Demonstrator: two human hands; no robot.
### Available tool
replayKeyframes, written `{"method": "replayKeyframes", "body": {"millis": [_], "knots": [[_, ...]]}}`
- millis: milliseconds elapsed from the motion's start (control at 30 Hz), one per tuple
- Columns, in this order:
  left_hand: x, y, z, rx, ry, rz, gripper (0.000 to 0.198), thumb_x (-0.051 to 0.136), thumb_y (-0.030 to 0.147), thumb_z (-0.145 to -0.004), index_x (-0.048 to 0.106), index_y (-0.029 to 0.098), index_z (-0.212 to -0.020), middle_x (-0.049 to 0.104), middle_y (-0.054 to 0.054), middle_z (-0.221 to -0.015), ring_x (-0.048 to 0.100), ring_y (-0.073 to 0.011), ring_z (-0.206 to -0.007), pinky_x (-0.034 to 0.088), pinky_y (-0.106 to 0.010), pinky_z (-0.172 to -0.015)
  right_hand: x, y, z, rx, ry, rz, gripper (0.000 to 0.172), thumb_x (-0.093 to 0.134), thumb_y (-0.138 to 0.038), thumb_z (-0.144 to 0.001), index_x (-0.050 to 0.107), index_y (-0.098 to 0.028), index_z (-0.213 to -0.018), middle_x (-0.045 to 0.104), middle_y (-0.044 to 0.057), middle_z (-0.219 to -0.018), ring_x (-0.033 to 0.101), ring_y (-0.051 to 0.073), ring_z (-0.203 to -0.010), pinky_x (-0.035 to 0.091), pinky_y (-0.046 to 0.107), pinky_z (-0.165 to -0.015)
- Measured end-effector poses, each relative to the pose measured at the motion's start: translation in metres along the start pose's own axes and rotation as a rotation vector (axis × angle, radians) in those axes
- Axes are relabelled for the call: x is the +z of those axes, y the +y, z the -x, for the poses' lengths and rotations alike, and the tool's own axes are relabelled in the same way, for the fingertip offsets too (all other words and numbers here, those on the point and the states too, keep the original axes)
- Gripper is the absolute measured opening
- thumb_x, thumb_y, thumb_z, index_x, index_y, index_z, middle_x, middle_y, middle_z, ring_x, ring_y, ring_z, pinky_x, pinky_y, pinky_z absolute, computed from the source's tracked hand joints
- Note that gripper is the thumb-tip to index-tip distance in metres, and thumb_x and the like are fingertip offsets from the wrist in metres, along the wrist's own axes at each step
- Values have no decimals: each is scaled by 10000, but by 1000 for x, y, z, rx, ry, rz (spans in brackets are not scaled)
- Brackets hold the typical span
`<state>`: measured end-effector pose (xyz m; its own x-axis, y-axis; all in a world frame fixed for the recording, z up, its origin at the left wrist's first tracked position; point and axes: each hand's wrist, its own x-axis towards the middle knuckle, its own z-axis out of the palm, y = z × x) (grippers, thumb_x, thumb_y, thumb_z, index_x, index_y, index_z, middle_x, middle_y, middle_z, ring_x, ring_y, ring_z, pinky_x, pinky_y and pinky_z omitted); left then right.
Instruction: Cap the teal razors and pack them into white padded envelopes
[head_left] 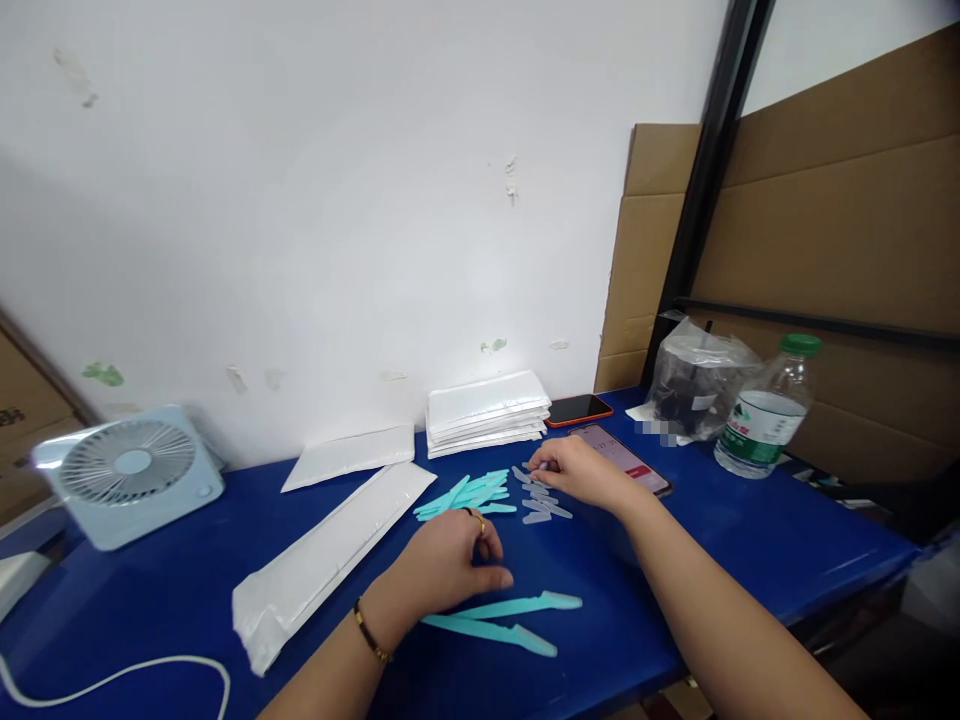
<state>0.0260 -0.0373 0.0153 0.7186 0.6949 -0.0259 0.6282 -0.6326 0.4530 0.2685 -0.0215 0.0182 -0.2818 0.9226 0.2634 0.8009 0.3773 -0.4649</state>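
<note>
My right hand reaches to a small group of translucent plastic blade caps; its fingertips are pinched on one of them, mostly hidden by the fingers. My left hand hovers nearer to me with fingers curled and the thumb apart, and nothing shows between them. Beneath and beside it lie two turquoise eyebrow razors, their blade ends pointing right and their handles partly behind the hand. A pile of more turquoise razors rests just beyond the left hand, left of the caps.
White flat packets are stacked by the wall, with a long white packet to the left. Two phones, a bagged cup and a water bottle stand right. A fan and white cable are left.
</note>
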Motion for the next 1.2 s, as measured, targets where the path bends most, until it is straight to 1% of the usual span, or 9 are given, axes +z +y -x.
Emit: {"method": "replayKeyframes", "body": {"millis": [133, 333, 433, 667, 800, 900, 967, 1067, 1200], "knots": [[8, 5, 1, 22, -115, -18, 208, 681, 418, -633, 656, 258, -763, 631, 41, -742, 540, -113, -637, 322, -213, -513, -1, -2, 2, -23, -19, 5, 171, 541, -236, -764, 694, -167, -800, 680, 46, -754, 589, 153, -663, 394, 232, -593], [11, -5, -9, -113, 75, -132, 122, 547, 306, -761, 633, 218, -757, 632, 1, -741, 543, -134, -666, 316, -230, -543, 5, -4, 5, -91, -378, -127, 244, 651, -383, -681, 698, -175, -800, 641, 3, -666, 558, 123, -583, 362, 191, -490], [7, -10, -11, -120, 155, -153, 125, 527, 293, -783, 625, 215, -774, 630, -8, -772, 549, -145, -710, 335, -237, -589, 11, -5, 4, -88, -461, -150, 259, 659, -393, -673, 691, -156, -773, 596, -9, -580, 534, 110, -526, 350, 186, -467], [-4, -21, -12, -196, 284, -188, 140, 560, 289, -765, 620, 209, -862, 617, -31, -880, 553, -175, -818, 364, -259, -674, -3, 6, 1, 27, -118, -35, 211, 625, -338, -719, 705, -168, -816, 688, 44, -759, 594, 159, -644, 387, 222, -550], [-9, -7, 4, -70, 101, -21, 327, 662, 443, -653, 625, 239, -905, 605, 4, -883, 548, -151, -759, 372, -230, -610, -7, 5, 2, 67, 11, -37, 272, 616, -329, -729, 683, -169, -938, 690, 67, -847, 609, 182, -715, 417, 243, -611], [-7, 3, 16, 13, -146, 17, 347, 737, 469, -532, 658, 255, -793, 605, 36, -754, 530, -125, -642, 325, -214, -499, -6, 1, 3, 32, 27, -61, 206, 561, -292, -769, 692, -174, -875, 688, 56, -812, 603, 171, -699, 416, 246, -610], [-3, 5, 18, 15, -217, 16, 241, 718, 426, -576, 664, 248, -730, 603, 42, -680, 513, -111, -585, 296, -215, -470, -5, -2, 3, 1, 11, -76, 186, 553, -280, -774, 695, -174, -834, 687, 47, -786, 598, 164, -683, 410, 244, -598], [1, -1, 13, -28, -123, 38, 138, 620, 361, -694, 648, 227, -710, 610, 32, -657, 512, -110, -582, 301, -216, -495, -4, -5, 4, -25, -28, -132, 219, 519, -305, -806, 688, -166, -789, 670, 31, -706, 579, 143, -610, 392, 231, -540], [-1, -11, 3, -149, 17, 254, 209, 526, 386, -760, 599, 192, -788, 615, 12, -662, 535, -125, -605, 347, -214, -525, 0, -13, 6, -86, -143, -341, 268, 546, -377, -802, 680, -167, -901, 666, 30, -728, 586, 135, -608, 427, 220, -533]]}}
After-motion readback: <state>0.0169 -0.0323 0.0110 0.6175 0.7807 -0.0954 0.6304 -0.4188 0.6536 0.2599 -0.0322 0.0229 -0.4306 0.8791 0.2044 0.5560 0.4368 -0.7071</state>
